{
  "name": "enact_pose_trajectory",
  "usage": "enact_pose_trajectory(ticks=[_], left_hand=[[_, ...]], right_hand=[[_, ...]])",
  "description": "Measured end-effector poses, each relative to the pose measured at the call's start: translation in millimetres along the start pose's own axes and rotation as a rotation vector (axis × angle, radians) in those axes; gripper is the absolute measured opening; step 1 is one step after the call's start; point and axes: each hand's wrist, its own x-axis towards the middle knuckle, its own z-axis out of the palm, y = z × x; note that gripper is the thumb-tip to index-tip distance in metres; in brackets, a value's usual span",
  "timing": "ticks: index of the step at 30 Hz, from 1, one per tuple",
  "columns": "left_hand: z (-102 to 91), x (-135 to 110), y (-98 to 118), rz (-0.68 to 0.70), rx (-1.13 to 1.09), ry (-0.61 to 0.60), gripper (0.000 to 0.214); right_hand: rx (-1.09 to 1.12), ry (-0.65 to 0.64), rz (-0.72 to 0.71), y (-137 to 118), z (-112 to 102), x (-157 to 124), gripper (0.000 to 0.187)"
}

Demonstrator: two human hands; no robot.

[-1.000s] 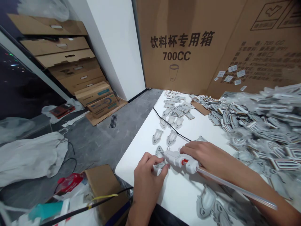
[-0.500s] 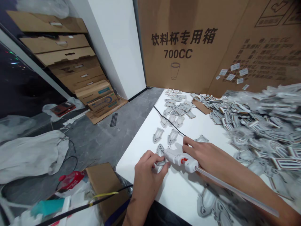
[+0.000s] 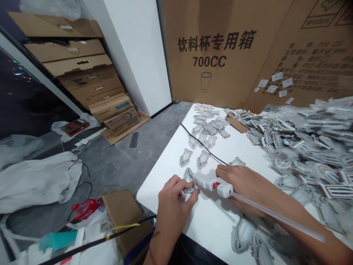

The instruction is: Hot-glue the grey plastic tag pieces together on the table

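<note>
My right hand [image 3: 242,182] grips a white hot glue gun [image 3: 211,183] with a red trigger and a clear glue stick [image 3: 275,217] trailing back along my forearm. Its nozzle points left at a small grey cutout piece [image 3: 188,182] on the white table [image 3: 217,224]. My left hand [image 3: 173,202] pinches that piece between thumb and fingers, holding it flat on the table near the front left corner.
A big heap of grey cutouts [image 3: 309,147] fills the right of the table, with smaller groups [image 3: 206,127] at the back. A black cord [image 3: 204,149] crosses the table. Cardboard sheets [image 3: 237,48] stand behind. Boxes [image 3: 124,213] and bags [image 3: 35,180] lie on the floor at left.
Both hands stay almost in place. The glue gun has shifted slightly, its nozzle staying at the piece under my left fingers.
</note>
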Motion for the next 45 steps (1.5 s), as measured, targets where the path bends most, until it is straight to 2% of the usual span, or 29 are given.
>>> enact_pose_trajectory(ticks=[28, 33, 35, 37, 42, 43, 45], left_hand=[[2.1, -1, 0, -0.015, -0.013, 0.029, 0.006], [1.6, -1, 0, -0.015, -0.009, 0.028, 0.007], [1.9, -2, 0, -0.015, -0.005, 0.035, 0.008], [2.7, -2, -2, -0.019, -0.003, 0.04, 0.009], [2.4, -3, 0, -0.057, 0.018, 0.015, 0.008], [1.1, -4, 2, -0.056, 0.008, -0.013, 0.01], [-2.6, -6, 7, -0.037, -0.04, -0.1, 0.014]], right_hand=[[-0.018, 0.008, -0.003, 4, 1, -1, 0.012], [-0.095, 0.072, -0.01, 1, 2, 0, 0.014], [-0.129, 0.143, 0.008, 6, 1, 1, 0.008], [-0.151, 0.281, 0.064, 17, 0, 1, 0.007], [-0.011, 0.835, 0.272, 49, -8, 2, 0.017], [0.012, 0.904, 0.307, 52, -10, 1, 0.02], [0.028, 0.948, 0.345, 56, -14, 1, 0.023]])
